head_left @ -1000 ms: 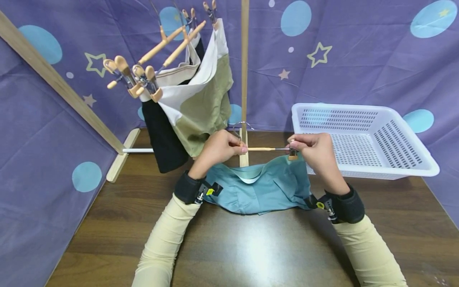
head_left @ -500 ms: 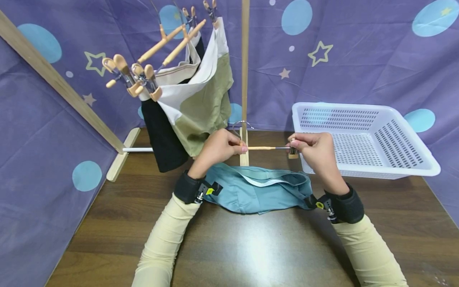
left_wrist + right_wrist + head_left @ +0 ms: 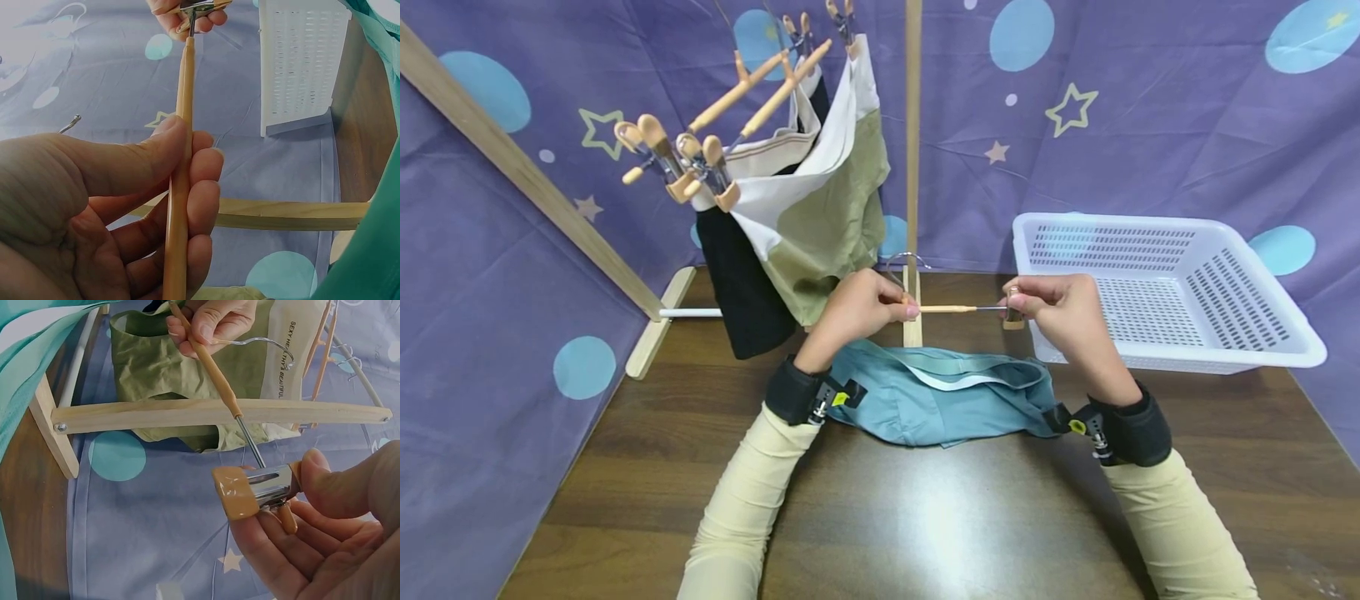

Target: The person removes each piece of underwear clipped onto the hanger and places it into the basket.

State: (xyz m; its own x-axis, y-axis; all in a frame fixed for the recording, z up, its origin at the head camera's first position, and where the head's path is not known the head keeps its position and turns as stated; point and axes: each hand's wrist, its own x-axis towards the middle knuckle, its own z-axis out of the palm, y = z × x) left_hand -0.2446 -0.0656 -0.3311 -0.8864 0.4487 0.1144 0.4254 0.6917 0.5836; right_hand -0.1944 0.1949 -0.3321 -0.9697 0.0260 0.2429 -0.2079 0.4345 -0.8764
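So the left hand point(image 3: 865, 307) has its thumb and fingers curled round the light wooden bar of a hanger point(image 3: 947, 309), right by the base of its metal hook point(image 3: 910, 257). The right hand point(image 3: 1063, 312) is pinching the clip point(image 3: 236, 492) at the other end, thumb on its handle and fingers underneath. So neither hand is spread wide; both have a proper grip.

The hanger is level in front of the person, and a teal garment point(image 3: 925, 408) sits just below it on the brown table point(image 3: 925, 517), its pale-edged waistband loosely gaping. That right-hand clip is apart from the cloth. The left end of the hanger is hidden behind the hand and wrist, so I honestly can't tell if it's clipped to anything.

Off to the left, a khaki-and-white garment point(image 3: 827, 200) and a black one point(image 3: 741, 292) hang from clip hangers. A white basket point(image 3: 1172, 360) is over on the right.
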